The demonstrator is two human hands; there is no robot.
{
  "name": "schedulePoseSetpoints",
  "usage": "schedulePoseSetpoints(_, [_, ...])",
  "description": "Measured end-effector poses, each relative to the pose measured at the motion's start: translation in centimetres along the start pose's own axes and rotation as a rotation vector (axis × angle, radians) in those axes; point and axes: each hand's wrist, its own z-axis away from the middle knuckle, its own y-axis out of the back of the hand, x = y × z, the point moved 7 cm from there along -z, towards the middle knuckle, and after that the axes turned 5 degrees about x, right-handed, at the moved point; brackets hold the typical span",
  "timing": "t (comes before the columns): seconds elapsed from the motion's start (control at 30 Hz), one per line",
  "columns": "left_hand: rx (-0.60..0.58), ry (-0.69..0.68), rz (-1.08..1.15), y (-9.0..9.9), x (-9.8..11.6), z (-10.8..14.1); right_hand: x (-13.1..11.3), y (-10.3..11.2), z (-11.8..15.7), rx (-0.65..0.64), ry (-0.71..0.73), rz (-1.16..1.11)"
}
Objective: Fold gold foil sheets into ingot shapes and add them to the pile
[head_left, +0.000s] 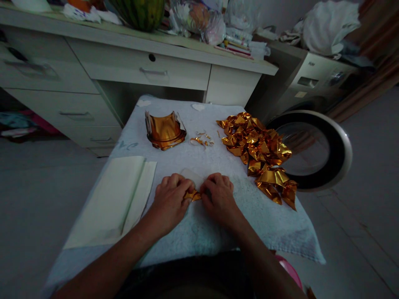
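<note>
At the near middle of a cloth-covered table (181, 224), my left hand (173, 195) and my right hand (218, 195) meet over a small piece of gold foil paper (193, 195). Fingers of both hands are closed on it, one hand at each side. A pale, whitish sheet (191, 176) shows just beyond the foil, between the hands. To the right lies a heap of folded gold foil pieces (255, 143). Behind my left hand stands a curved stack of flat gold foil sheets (165, 128). Thin gold strips (202, 140) lie loose between stack and heap.
Pale paper sheets (102, 203) lie at the table's left. Behind stands a white desk (149, 72) with a watermelon (137, 14) and plastic bags on top. The open round door (344, 153) of a washing machine (311, 79) is close to the table's right side.
</note>
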Motion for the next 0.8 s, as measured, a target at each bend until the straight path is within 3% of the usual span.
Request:
schedulePoseSetpoints(0.43, [-0.059,0.055,0.029,-0.2,-0.16,-0.45,-0.11,-0.39,0.25,0.059,0.005,0.118])
schedulePoseSetpoints(0.8, [-0.052,0.01,0.022,-0.2,-0.27,-0.4,0.78,0.38,0.77,0.115,-0.043,0.128])
